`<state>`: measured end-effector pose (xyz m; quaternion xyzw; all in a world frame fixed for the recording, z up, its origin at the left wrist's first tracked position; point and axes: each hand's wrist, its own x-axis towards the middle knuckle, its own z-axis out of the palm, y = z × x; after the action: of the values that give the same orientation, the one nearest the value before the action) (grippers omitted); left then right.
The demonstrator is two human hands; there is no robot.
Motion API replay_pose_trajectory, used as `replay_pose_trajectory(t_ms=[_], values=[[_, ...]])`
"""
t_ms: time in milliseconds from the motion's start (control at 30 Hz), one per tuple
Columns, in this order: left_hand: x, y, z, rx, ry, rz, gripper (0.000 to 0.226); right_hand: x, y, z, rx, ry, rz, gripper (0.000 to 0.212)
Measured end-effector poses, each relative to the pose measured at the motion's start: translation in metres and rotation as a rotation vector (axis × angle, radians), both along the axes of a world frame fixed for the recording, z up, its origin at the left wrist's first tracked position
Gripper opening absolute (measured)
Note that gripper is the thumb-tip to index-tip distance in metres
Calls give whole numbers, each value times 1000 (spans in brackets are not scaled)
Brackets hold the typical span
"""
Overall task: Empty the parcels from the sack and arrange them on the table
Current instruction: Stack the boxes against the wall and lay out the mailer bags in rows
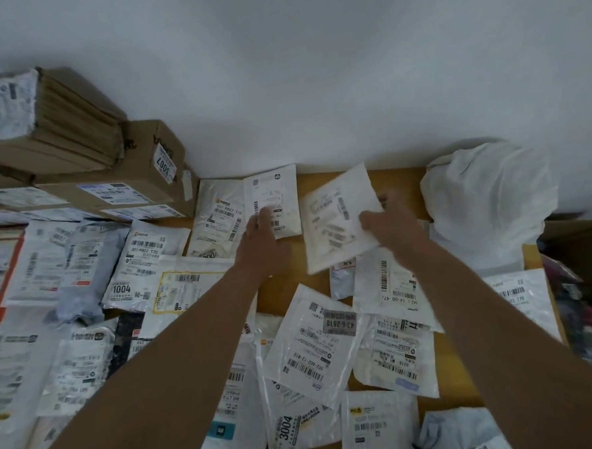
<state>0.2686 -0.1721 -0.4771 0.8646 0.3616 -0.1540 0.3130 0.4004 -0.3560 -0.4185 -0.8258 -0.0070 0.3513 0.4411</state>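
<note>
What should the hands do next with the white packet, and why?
Probably the right hand lowers the tilted white packet onto the bare wooden table beside the parcel under the left hand; that spot looks free.

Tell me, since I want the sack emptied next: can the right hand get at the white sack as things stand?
Probably not at once: the right hand grips a white parcel. The white sack sits close to its right with nothing between, so once the parcel is down, yes.
</note>
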Motion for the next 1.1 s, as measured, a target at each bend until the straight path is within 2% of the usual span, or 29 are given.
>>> replay_pose_trajectory(t_ms=[67, 133, 300, 367, 400, 433, 467, 500, 533, 567, 633, 700, 800, 900, 933, 1000, 1100], values=[[3, 1, 2, -9, 27, 0, 81, 26, -13, 13, -161, -25, 185, 22], [3, 5, 4, -29, 35, 29, 76, 51, -3, 27, -367, -85, 427, 22], [5, 14, 6, -91, -29, 82, 69, 71, 62, 20, -761, -396, 920, 36], [4, 15, 5, -117, -54, 113, 69, 59, 78, 1, -788, -532, 1030, 47], [4, 14, 4, -114, -46, 106, 71, 51, 77, -8, -731, -631, 1022, 53], [5, 13, 4, -106, -27, 83, 74, 43, 72, -15, -636, -771, 912, 57], [6, 11, 4, -96, -6, 60, 78, 33, 62, -22, -542, -892, 699, 59], [6, 10, 4, -86, 15, 44, 79, 20, 48, -25, -482, -934, 443, 60], [7, 9, 3, -70, 30, 29, 78, 4, 35, -26, -472, -842, 221, 65], [7, 7, 2, -52, 43, 14, 77, -12, 23, -29, -487, -670, 90, 75], [6, 8, 1, -29, 53, 0, 78, -40, 14, -37, -555, -390, 68, 98], [6, 8, 0, -33, 71, -10, 79, -50, 20, -44, -572, -280, 77, 106], [7, 13, 3, -40, 80, -10, 79, -39, 43, -49, -447, -299, -31, 86], [2, 14, 3, -42, 94, -19, 77, -27, 47, -40, -79, -293, -102, 62], [0, 15, 2, -49, 96, -27, 77, -17, 44, -33, -27, -304, -115, 56], [0, 16, 3, -69, 81, -44, 76, 10, 39, -20, -100, -354, -46, 41], [2, 18, 7, -72, 69, -72, 71, 45, 50, -7, -271, -376, 254, 36]])
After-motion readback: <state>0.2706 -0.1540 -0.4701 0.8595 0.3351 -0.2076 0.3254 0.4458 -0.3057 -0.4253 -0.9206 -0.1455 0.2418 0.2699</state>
